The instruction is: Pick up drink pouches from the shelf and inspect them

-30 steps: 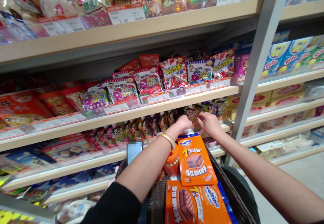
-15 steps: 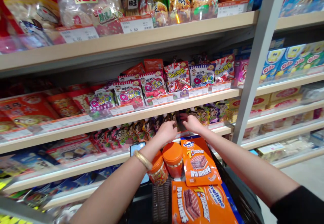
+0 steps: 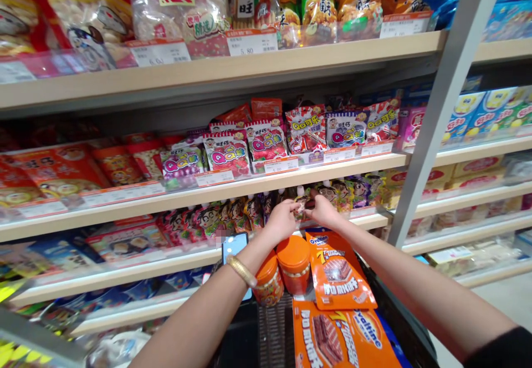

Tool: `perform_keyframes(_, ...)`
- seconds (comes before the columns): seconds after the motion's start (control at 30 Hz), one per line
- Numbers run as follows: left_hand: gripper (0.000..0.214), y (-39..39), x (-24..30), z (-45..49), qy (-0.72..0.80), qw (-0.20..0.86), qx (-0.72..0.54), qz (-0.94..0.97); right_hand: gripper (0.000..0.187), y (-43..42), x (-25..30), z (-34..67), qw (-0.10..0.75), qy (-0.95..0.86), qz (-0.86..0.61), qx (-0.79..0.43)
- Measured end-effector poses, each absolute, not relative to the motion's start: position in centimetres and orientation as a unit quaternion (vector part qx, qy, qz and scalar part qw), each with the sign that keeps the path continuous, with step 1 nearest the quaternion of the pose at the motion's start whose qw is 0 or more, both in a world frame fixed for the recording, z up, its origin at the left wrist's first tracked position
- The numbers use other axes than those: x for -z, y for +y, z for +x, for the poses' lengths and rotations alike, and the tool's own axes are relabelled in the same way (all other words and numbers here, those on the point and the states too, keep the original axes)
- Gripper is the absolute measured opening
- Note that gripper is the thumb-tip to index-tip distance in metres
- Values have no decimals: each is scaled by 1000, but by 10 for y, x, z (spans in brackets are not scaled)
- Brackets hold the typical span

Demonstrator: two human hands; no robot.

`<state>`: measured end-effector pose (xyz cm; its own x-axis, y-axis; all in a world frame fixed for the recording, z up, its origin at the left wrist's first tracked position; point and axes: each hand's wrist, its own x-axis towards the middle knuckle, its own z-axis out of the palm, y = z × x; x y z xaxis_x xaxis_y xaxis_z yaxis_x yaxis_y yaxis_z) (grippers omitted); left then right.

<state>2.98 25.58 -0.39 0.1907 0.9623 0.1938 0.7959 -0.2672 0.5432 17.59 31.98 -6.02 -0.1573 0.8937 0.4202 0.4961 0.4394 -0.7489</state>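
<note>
- Shop shelving (image 3: 208, 73) with pale wooden edges fills the background; gummy bags (image 3: 266, 142) stand on the tier just above the hands, and a dark basket (image 3: 269, 332) sits below them.
- One capped pouch (image 3: 301, 207) is between the two hands, at the front of the lower tier, in line with a row of similar pouches (image 3: 239, 216) to its left and more to its right.
- Fingers of the left hand (image 3: 284, 221) are drawn in narrow, seemingly pinching the pouch's left edge; those of the right hand (image 3: 326, 213) are bunched at its right edge, but the pouch is small and partly covered, so I cannot tell whether they grip or merely touch.
- What could go wrong: a fingertip hold on a smooth, soft pouch might slip, dropping it onto the orange-lidded jars (image 3: 293, 262) or the wafer packs (image 3: 344, 274); neighbours standing so close could be dragged or tipped by a sideways pull; the left forearm, with its gold bangle (image 3: 241, 271), crosses just beside the phone (image 3: 236, 243) and might knock it.
- Pointing: the white cap is uppermost; the long axis runs roughly upright, with the printed face towards the camera.
</note>
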Motion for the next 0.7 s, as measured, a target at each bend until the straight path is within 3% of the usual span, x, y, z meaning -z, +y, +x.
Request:
perform_keyframes(0.2,42,221,-6,18,446,134,-389,795,27,284,50,186,508,-704,-435,-239)
perform_keyframes(0.37,35,184,-34,13,391,133,-486,770,22,255,33,180,512,-715,-363,-309)
perform_keyframes(0.5,35,165,-45,4,349,203,-557,726,22,228,19,163,519,-686,-316,-401)
perform_keyframes(0.63,66,159,-27,-8,381,283,-608,636,23,209,14,147,515,-679,-304,-426)
perform_keyframes(0.7,61,160,-11,-14,423,330,-577,615,22,205,17,141,513,-683,-301,-424)
